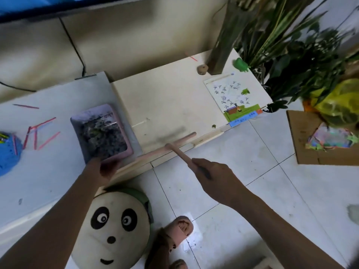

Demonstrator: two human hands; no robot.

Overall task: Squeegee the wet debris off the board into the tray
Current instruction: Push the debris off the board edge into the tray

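Observation:
A cream board (167, 98) lies flat in the middle, with a faint wet smear near its front edge and a small green scrap (213, 126) at the front right. A pink tray (103, 133) holding dark wet debris sits at the board's left end. My left hand (105, 167) grips the tray's near edge. My right hand (211, 177) holds the wooden handle of a pink squeegee (169, 147), whose blade lies along the board's front edge.
A picture book (233, 98) lies on the board's right end, with a wooden spool (203, 69) and a green toy (240, 64) behind it. Plants stand at the right, and pink sticks (41, 133) at the left. A panda cushion (114, 230) and my slippered foot (176, 232) are below.

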